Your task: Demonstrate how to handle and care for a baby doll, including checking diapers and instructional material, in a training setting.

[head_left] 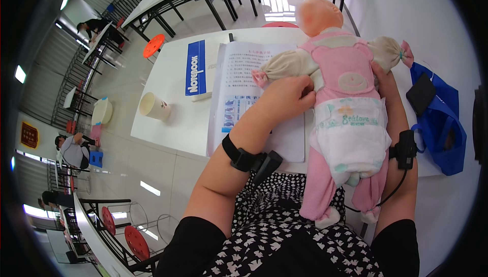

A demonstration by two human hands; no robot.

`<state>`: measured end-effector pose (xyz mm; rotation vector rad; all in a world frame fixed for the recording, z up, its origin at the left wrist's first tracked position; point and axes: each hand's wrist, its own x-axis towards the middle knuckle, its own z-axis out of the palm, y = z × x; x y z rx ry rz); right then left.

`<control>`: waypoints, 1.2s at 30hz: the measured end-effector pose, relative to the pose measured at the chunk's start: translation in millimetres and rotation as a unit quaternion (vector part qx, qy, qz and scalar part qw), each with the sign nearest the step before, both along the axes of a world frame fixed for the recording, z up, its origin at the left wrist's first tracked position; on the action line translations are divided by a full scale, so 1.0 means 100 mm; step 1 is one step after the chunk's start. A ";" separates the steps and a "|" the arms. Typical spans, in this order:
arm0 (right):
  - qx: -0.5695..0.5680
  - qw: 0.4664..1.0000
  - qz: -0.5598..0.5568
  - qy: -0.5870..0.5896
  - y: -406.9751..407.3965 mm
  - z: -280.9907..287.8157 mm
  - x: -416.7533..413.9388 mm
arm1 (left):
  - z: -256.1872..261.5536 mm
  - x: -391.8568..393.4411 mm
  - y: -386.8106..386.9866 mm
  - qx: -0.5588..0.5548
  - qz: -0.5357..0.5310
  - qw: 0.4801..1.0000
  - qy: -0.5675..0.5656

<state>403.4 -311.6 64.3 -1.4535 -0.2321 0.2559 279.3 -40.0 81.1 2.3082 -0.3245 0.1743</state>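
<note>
A baby doll (345, 74) in a pink and cream outfit lies face up, its head away from me and its legs toward my lap. A white disposable diaper (352, 132) is wrapped around its hips over the pink trousers (320, 185). My left hand (291, 99) has its fingers curled at the doll's waist, pinching the clothing just above the diaper; the fingertips are partly hidden. My right hand (381, 80) grips the other side of the torso under the doll's arm, and the doll's body hides part of it.
An open printed book (259, 143) lies on the white table (171, 132), beside a notebook (196, 67) and a paper cup (154, 107). To the right are a blue bag (446, 136) and a black phone-like object (420, 93). Red stools (136, 242) stand nearby; people sit farther off.
</note>
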 end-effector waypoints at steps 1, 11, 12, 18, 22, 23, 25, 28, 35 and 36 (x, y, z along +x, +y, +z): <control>0.004 1.000 0.001 -0.003 0.00 0.00 -0.01 | 0.00 0.00 0.01 0.008 -0.002 1.000 0.003; -0.021 0.999 -0.008 -0.023 -0.02 -0.06 0.06 | -0.02 0.01 0.02 0.021 -0.006 1.000 -0.001; -0.020 1.000 -0.005 -0.022 -0.03 -0.07 0.07 | -0.02 0.01 0.02 0.021 -0.006 1.000 -0.001; -0.016 1.000 -0.008 -0.013 -0.06 -0.02 0.05 | -0.01 0.02 -0.01 0.024 -0.009 1.000 0.006; 0.012 1.000 0.007 0.004 0.03 -0.02 0.04 | 0.00 -0.01 0.01 0.014 0.008 1.000 0.018; 0.010 1.000 0.003 0.000 0.01 -0.04 0.07 | 0.02 -0.01 0.00 0.015 0.010 0.999 0.026; 0.014 1.000 0.011 -0.012 -0.05 -0.07 0.10 | 0.00 0.02 -0.03 0.004 0.002 1.000 0.024; 0.008 1.000 -0.011 -0.001 0.05 0.02 -0.01 | 0.00 0.00 0.00 -0.012 0.009 0.999 0.035; -0.012 0.999 -0.042 -0.012 0.03 -0.09 0.05 | 0.17 -0.26 -0.05 0.093 0.023 0.995 0.000; -0.004 0.999 -0.031 -0.015 0.01 -0.09 0.07 | 0.23 -0.36 -0.06 0.093 0.025 0.995 -0.001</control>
